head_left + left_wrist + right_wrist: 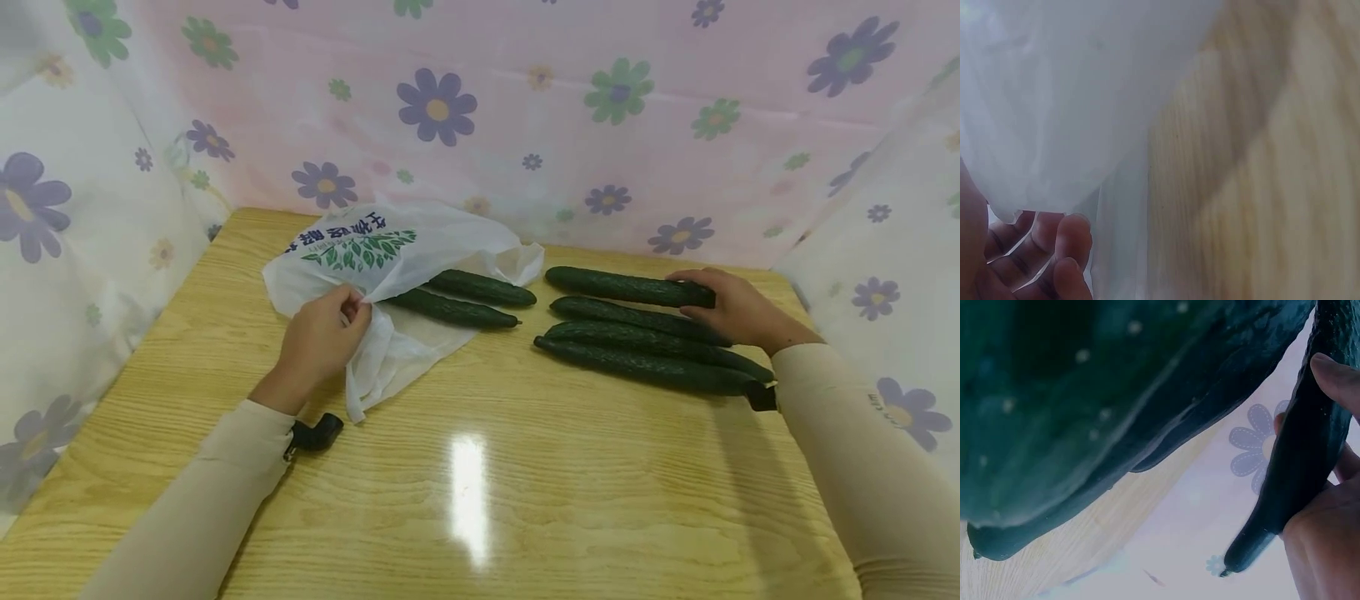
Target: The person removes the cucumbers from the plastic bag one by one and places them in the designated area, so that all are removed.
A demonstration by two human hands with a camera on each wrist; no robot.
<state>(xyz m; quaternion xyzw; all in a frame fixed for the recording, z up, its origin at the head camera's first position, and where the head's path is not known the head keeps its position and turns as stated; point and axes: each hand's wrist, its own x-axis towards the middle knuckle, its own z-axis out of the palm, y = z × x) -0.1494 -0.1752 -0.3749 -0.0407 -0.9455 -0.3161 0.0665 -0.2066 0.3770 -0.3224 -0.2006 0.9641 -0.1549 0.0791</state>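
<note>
My left hand (pixel 321 337) pinches the edge of a white plastic bag (pixel 450 237) printed with green leaves and dark lettering. Two cucumbers (pixel 480 287) stick out of the bag's mouth, their other ends hidden under the plastic. At the right, my right hand (pixel 731 307) grips the far cucumber (pixel 622 285) near its right end. In the right wrist view thumb and fingers wrap around that cucumber (pixel 1300 456). Nearer to me, several more cucumbers (pixel 645 367) lie side by side on the table. In the left wrist view the fingertips (pixel 1072 240) hold the thin plastic.
Everything lies on a wood-grain table (pixel 375 508). A flower-patterned curtain (pixel 510 125) hangs behind it and along both sides. Black wrist-worn pieces (pixel 318 433) show at both cuffs. The right forearm stays beside the nearer cucumbers.
</note>
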